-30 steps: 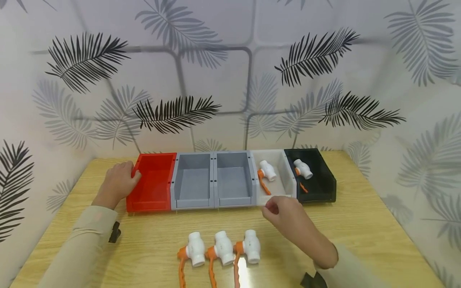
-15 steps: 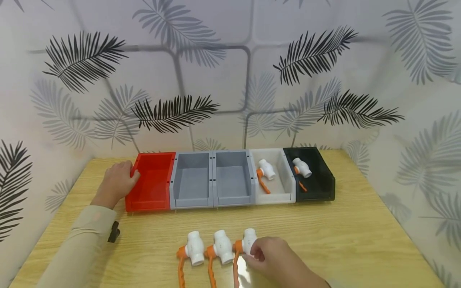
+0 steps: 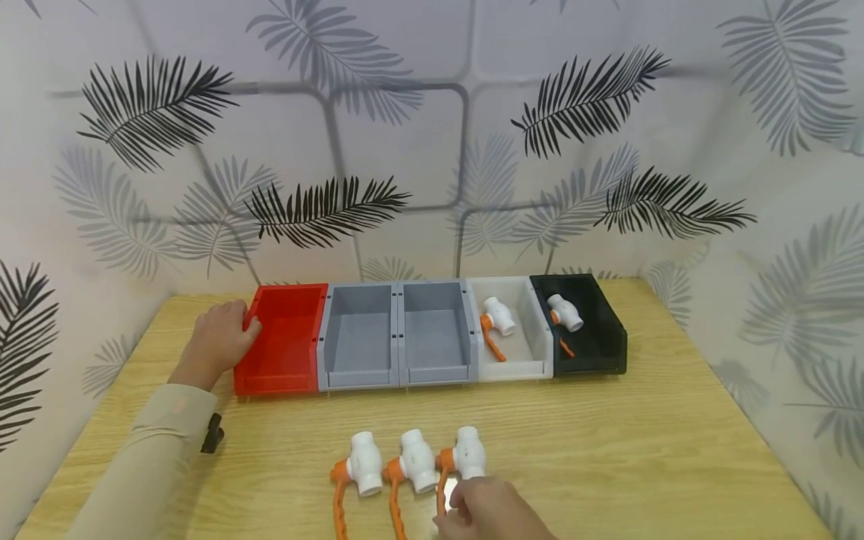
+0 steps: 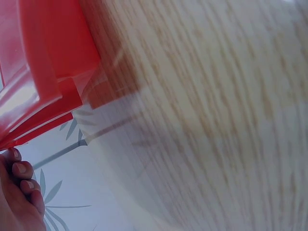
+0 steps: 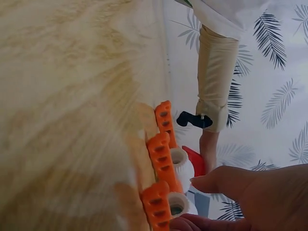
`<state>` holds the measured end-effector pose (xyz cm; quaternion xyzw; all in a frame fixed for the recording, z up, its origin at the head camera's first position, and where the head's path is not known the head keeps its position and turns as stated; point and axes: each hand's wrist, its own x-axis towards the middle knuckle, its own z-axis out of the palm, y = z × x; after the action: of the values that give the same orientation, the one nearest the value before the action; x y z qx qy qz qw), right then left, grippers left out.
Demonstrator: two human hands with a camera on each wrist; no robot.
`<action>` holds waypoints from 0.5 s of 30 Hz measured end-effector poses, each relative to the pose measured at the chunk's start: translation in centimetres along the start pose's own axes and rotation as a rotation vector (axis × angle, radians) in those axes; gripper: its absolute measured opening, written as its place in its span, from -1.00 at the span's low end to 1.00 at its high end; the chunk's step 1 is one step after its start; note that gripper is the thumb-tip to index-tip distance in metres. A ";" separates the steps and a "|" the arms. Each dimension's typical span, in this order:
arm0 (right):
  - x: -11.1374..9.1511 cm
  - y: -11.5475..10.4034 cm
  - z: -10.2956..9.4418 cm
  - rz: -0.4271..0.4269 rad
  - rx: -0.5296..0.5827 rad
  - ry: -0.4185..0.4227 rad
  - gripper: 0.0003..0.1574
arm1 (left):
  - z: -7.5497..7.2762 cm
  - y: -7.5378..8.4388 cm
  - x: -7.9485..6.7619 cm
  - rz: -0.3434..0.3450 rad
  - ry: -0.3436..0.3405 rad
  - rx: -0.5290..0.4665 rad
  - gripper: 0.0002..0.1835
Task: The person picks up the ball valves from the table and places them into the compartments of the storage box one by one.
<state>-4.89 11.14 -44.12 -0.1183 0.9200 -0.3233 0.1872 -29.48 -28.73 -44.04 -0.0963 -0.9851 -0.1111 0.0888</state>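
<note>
Three white ball valves with orange lever handles stand in a row near the front of the table: a left valve, a middle valve and a right valve. My right hand is at the lower end of the right valve, covering part of its handle. In the right wrist view, thumb and fingers are spread apart beside that valve's white body; firm contact cannot be made out. My left hand grips the left rim of the red bin, its fingers curled at the edge in the left wrist view.
Right of the red bin, two grey bins adjoin a white bin and a black bin. One valve lies in the white bin, another valve in the black. A leaf-patterned wall rises behind.
My right hand has come from the white bin's front down to the right valve, then further toward the table's near side. The left hand keeps its place on the red bin.
</note>
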 end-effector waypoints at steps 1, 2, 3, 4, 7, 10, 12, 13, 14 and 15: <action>0.1 0.0 0.2 -0.012 -0.016 0.010 -0.70 | 0.0 0.0 0.0 0.001 0.002 0.002 -0.80; 0.1 0.1 0.5 -0.035 -0.043 0.023 -0.66 | 0.0 0.0 0.0 0.002 0.004 0.003 -0.80; 0.2 0.1 0.7 -0.042 -0.057 0.028 -0.63 | 0.0 0.0 0.0 0.002 0.005 0.004 -0.80; 0.3 0.2 0.9 -0.055 -0.082 0.034 -0.61 | 0.0 -0.1 0.0 0.002 0.007 0.005 -0.80; 0.5 0.3 1.3 -0.083 -0.132 0.045 -0.57 | 0.1 -0.1 0.0 0.006 0.010 0.007 -0.80; 0.8 0.4 1.6 -0.107 -0.170 0.068 -0.60 | 0.1 -0.2 0.0 0.009 0.011 0.007 -0.80; 0.9 0.4 1.8 -0.118 -0.186 0.086 -0.62 | 0.1 -0.1 0.0 0.009 0.007 0.008 -0.80; 0.9 0.4 1.9 -0.127 -0.197 0.100 -0.63 | 0.1 -0.1 0.0 0.008 0.007 0.009 -0.80; 0.9 0.4 1.9 -0.118 -0.195 0.100 -0.65 | 0.1 -0.1 0.0 0.008 0.006 0.009 -0.80; 0.9 0.4 1.9 -0.109 -0.196 0.102 -0.65 | 0.2 0.0 0.0 0.007 0.006 0.009 -0.80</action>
<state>-4.94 10.06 -46.02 -0.1690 0.9479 -0.2469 0.1097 -29.51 -28.70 -44.18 -0.0991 -0.9850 -0.1064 0.0925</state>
